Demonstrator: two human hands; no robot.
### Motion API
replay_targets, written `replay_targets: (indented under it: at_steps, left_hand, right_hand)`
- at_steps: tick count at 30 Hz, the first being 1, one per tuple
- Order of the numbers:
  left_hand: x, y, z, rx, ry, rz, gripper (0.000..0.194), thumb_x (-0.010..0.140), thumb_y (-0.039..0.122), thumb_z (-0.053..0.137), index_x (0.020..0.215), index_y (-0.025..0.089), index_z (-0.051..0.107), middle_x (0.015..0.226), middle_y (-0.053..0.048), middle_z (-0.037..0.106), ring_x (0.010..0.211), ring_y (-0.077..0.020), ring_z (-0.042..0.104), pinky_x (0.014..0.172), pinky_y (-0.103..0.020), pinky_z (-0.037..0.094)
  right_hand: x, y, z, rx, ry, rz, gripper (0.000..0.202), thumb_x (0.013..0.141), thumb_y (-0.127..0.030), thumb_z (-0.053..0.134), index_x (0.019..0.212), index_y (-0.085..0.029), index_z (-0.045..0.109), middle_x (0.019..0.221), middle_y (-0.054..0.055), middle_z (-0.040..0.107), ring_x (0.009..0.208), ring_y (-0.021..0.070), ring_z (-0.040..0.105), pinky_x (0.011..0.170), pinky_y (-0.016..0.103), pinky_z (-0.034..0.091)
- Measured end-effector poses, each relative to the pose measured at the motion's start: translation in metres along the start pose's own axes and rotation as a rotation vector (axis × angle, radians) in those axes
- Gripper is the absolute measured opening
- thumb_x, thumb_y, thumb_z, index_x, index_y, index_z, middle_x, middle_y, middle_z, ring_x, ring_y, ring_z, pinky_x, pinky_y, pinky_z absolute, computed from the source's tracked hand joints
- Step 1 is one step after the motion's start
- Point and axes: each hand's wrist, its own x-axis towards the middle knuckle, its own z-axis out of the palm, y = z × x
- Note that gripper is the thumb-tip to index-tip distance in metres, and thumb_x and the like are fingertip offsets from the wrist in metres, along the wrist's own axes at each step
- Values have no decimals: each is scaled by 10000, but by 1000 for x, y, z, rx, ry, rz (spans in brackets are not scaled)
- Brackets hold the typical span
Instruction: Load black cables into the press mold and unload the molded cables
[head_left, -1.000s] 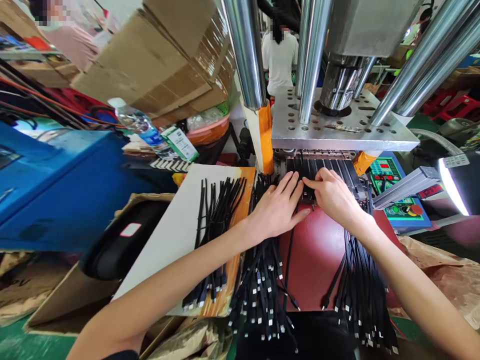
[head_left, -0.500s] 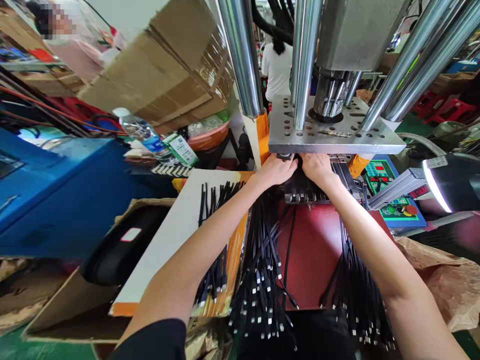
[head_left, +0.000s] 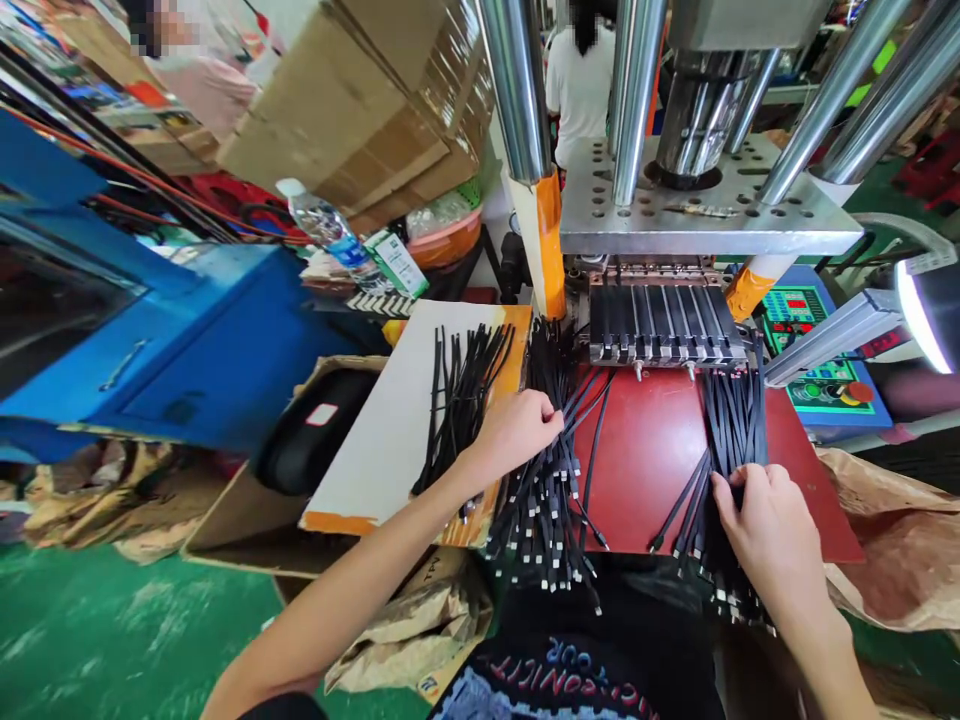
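My left hand (head_left: 520, 428) is closed at the left edge of the middle bundle of black cables (head_left: 551, 500); what its fingers hold, if anything, is too small to tell. At the right bundle of black cables (head_left: 731, 420), my right hand (head_left: 769, 515) has its fingers curled over the strands, and its grip is partly hidden. Beyond both hands, a slotted metal mould (head_left: 667, 325) with black strips across it sits under the thick press plate (head_left: 705, 238). More black cables (head_left: 461, 400) lie on a white board (head_left: 382, 420) to the left.
Polished press columns (head_left: 517, 90) rise behind the red table (head_left: 637, 450). A control panel (head_left: 817, 350) and a lit lamp (head_left: 924, 315) stand at the right. An open carton (head_left: 225, 530) is at lower left, a bottle (head_left: 330, 230) farther back. Two people are in the background.
Both hands have come back from the mould under the press plate, the left to the middle cables and the right to the right bundle. The mould is now uncovered, and the view has shifted.
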Motion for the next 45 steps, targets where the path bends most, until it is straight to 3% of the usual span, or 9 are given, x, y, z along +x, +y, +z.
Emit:
replay_targets:
  at_steps: [8, 13, 19, 23, 30, 36, 38, 41, 45]
  left_hand:
    - [19, 1, 6, -125, 82, -48, 434, 905, 396, 625, 517, 215, 553, 580, -80, 643, 717, -288, 715, 700, -356, 469]
    - [2, 2, -5, -357, 64, 16, 311, 945, 392, 548, 704, 205, 610, 663, -22, 671, 623, -172, 649, 614, -274, 471]
    - [-60, 61, 0, -1160, -241, 139, 372, 924, 521, 657, 804, 174, 716, 582, 22, 604, 482, -102, 540, 470, -205, 429]
    - [-82, 94, 12, -1338, -240, 156, 365, 919, 491, 723, 748, 169, 727, 584, 22, 589, 470, -88, 531, 473, -205, 438]
    - [-105, 91, 25, -1090, -95, 353, 269, 909, 304, 733, 659, 217, 692, 631, 3, 604, 548, -124, 535, 530, -261, 417]
    - [-122, 82, 37, -814, -259, 357, 230, 916, 317, 727, 706, 225, 722, 701, -12, 652, 622, -152, 587, 600, -282, 471]
    - [-113, 82, 28, -837, -230, 330, 113, 909, 334, 746, 918, 227, 780, 820, -23, 702, 684, -158, 626, 635, -274, 507]
    - [-92, 86, 4, -985, -77, 310, 395, 915, 404, 760, 1263, 219, 729, 1021, -61, 751, 782, -168, 682, 692, -270, 555]
    - [-71, 94, -23, -1004, -32, 368, 229, 966, 399, 706, 1038, 207, 808, 926, -52, 786, 793, -175, 701, 722, -276, 559]
  right_hand:
    - [13, 12, -3, 430, 13, 109, 410, 1017, -564, 506, 826, -230, 648, 798, 37, 659, 707, 222, 603, 657, 339, 388]
    - [3, 11, -35, 818, 1, 166, 357, 992, -536, 605, 821, -224, 628, 677, -33, 537, 588, 149, 488, 586, 287, 384]
    - [-4, -32, -72, 1069, 21, -11, 260, 1035, -369, 607, 823, -219, 620, 652, -55, 469, 558, 113, 412, 517, 252, 318]
    - [-11, -63, -69, 1206, -158, -178, 312, 1061, -327, 560, 771, -213, 576, 630, -54, 473, 560, 108, 413, 538, 247, 340]
    - [-15, -57, -68, 1298, -462, -227, 346, 1012, -427, 658, 761, -190, 660, 672, -21, 565, 618, 119, 485, 579, 255, 369]
    - [-7, -69, -60, 1507, -267, 56, 470, 1013, -535, 624, 689, -200, 565, 624, -42, 460, 530, 101, 403, 498, 257, 312]
    - [-10, -74, -56, 1479, -235, 22, 465, 1018, -507, 631, 680, -198, 553, 650, -37, 451, 563, 106, 410, 524, 265, 312]
    - [-18, -77, -51, 1416, -227, -65, 431, 1039, -448, 620, 695, -197, 551, 676, -35, 431, 606, 115, 393, 563, 279, 305]
    - [-27, -79, -48, 1324, -193, -151, 400, 1050, -362, 609, 689, -198, 555, 683, -24, 449, 631, 127, 422, 587, 287, 324]
